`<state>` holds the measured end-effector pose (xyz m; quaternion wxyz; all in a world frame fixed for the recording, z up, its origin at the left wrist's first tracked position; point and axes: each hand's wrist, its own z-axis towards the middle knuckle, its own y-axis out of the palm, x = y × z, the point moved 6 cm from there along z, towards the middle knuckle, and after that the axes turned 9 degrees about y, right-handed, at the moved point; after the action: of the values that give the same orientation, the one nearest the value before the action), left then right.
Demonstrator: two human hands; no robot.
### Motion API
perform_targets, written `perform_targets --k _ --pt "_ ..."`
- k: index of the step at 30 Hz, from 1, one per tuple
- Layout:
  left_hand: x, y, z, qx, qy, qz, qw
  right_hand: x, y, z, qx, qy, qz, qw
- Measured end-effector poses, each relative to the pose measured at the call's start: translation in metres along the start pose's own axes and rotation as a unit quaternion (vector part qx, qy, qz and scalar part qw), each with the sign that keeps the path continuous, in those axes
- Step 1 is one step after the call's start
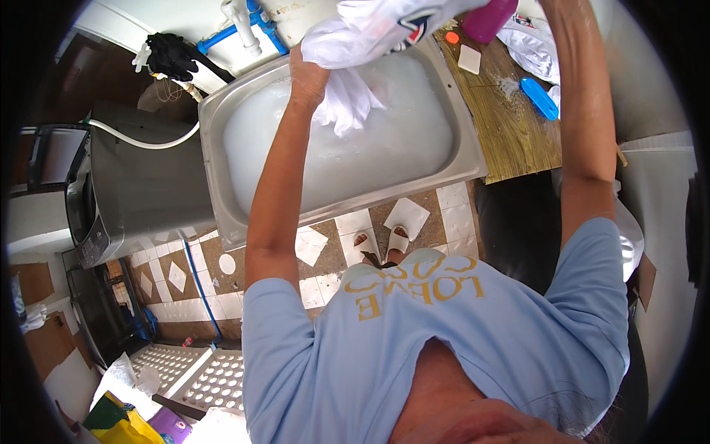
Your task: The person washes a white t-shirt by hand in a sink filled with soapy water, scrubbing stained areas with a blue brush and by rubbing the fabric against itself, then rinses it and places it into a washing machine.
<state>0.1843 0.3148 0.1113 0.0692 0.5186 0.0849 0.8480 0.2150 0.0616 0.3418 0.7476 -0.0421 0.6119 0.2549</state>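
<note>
Wooden counter (510, 144) — soap (469, 59), blue brush (539, 98)

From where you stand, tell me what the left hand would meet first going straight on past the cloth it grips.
Past the white cloth, the left hand would probably meet the pale wall behind the sink first, with the blue pipe just left of that line; depth is unclear.

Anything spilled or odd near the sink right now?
Yes: a whitish patch lies on the wooden counter, left of the blue oval object. It looks like spilled powder or suds; I can't tell which.
</note>
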Motion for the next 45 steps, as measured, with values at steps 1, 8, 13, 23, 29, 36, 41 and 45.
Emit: perform_targets --k 1,8,13,23,29,36,41,45 --pt "0.008 0.005 0.005 -0.02 -0.006 0.002 1.0 0.024 -0.041 0.002 0.025 0.061 0.026 0.997" --pt "0.099 0.046 0.031 -0.056 0.179 0.101 0.977 0.278 -0.048 -0.074 0.119 0.249 -0.07 0.959" --pt "0.034 -0.013 -0.003 -0.1 0.057 0.345 0.932 0.296 -0.038 -0.079 0.168 0.225 0.053 0.958" --pt "-0.099 -0.068 -0.129 -0.282 -0.237 0.124 0.921 0.131 -0.038 -0.015 0.071 0.128 0.072 0.987" --pt "-0.057 -0.092 -0.094 -0.123 -0.068 0.083 0.987 0.051 0.003 0.007 0.083 0.075 -0.04 0.993" --pt "0.079 -0.116 -0.028 -0.022 0.087 0.105 0.99 -0.013 -0.164 0.01 0.106 0.074 0.154 0.98" --pt "0.132 -0.111 -0.009 -0.056 0.175 0.173 0.968 -0.045 -0.15 0.014 0.147 0.045 0.108 0.982" --pt "0.161 -0.111 0.001 -0.061 0.194 0.197 0.959 -0.058 -0.038 0.005 0.068 -0.019 0.001 0.998"
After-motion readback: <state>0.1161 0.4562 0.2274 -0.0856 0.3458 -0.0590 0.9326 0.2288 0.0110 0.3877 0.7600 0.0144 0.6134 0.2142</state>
